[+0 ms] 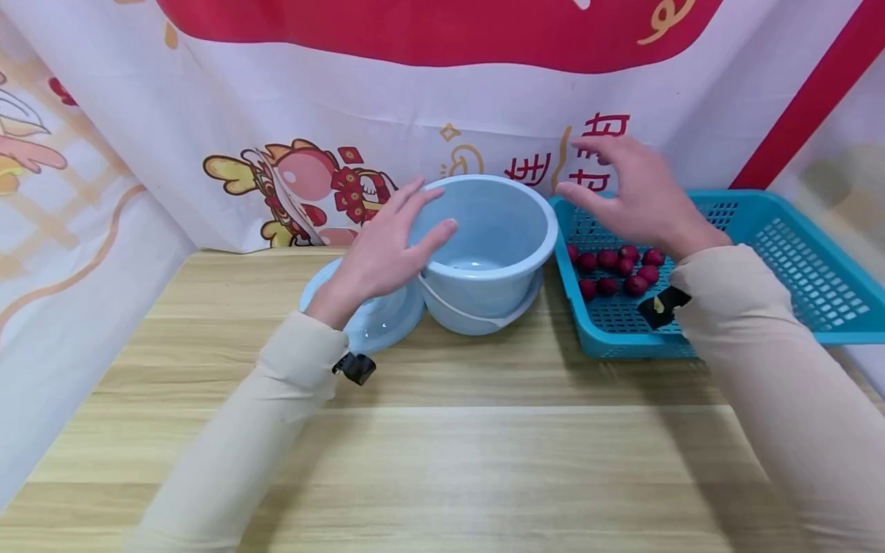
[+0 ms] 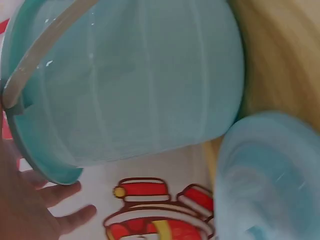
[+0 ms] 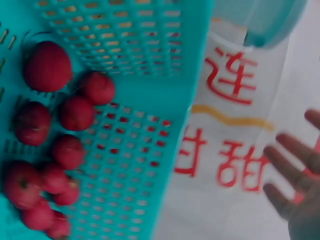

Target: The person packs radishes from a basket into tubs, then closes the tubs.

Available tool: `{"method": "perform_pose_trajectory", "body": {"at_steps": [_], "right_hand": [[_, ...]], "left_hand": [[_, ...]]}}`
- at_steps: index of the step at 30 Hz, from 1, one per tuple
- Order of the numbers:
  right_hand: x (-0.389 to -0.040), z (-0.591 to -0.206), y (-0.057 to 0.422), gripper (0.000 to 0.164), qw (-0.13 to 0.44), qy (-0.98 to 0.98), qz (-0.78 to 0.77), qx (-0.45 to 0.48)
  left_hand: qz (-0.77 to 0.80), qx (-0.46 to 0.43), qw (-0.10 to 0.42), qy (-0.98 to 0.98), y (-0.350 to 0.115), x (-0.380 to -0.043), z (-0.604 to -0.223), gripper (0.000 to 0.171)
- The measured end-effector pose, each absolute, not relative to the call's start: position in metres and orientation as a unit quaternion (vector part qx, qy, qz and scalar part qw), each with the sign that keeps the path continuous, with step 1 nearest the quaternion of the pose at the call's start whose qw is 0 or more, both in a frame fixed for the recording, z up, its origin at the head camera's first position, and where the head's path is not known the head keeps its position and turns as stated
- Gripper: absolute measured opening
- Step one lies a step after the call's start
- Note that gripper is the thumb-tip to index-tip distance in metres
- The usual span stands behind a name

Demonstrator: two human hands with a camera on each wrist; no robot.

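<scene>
A light-blue bucket (image 1: 456,299) stands upright near the back of the table, its handle hanging down across the front. My left hand (image 1: 387,250) is at the bucket's left rim, fingers loosely extended and nothing gripped; the left wrist view shows its fingertips right by the rim. Beneath that wrist, a round light-blue lid (image 1: 387,319) lies on the table, partly hidden by the hand. My right hand (image 1: 646,192) hovers above the left part of a teal basket (image 1: 622,343), fingers spread and holding nothing. Several small red radishes (image 1: 634,285) lie inside the basket.
A printed cloth (image 1: 429,107) hangs right behind the bucket and basket. The wooden table (image 1: 470,461) extends in front of them toward me. The basket's left wall stands close beside the bucket.
</scene>
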State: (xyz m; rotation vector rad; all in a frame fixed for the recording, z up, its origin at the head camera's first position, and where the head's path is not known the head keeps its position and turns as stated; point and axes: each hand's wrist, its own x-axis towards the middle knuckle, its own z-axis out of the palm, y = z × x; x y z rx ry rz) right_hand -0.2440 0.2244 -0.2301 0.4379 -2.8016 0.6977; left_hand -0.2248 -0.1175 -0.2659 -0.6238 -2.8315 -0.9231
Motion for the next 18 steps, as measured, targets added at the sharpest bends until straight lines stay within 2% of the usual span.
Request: {"method": "perform_pose_trajectory", "body": {"at_steps": [3,11,18], "right_hand": [[-0.251,-0.239,0.238,0.074,0.102,-0.940,0.287,0.152],[-0.271,-0.264,0.274,0.069,0.032,-0.933,0.351,0.076],[-0.281,-0.280,0.285,0.058,-0.023,-0.916,0.396,0.059]], "left_hand": [[-0.370,-0.203,0.063,-0.904,-0.118,-0.225,-0.278,0.070],[-0.511,-0.192,0.097,-0.832,-0.114,-0.228,-0.310,0.066],[-0.560,-0.189,0.115,-0.798,-0.111,-0.229,-0.322,0.069]]}}
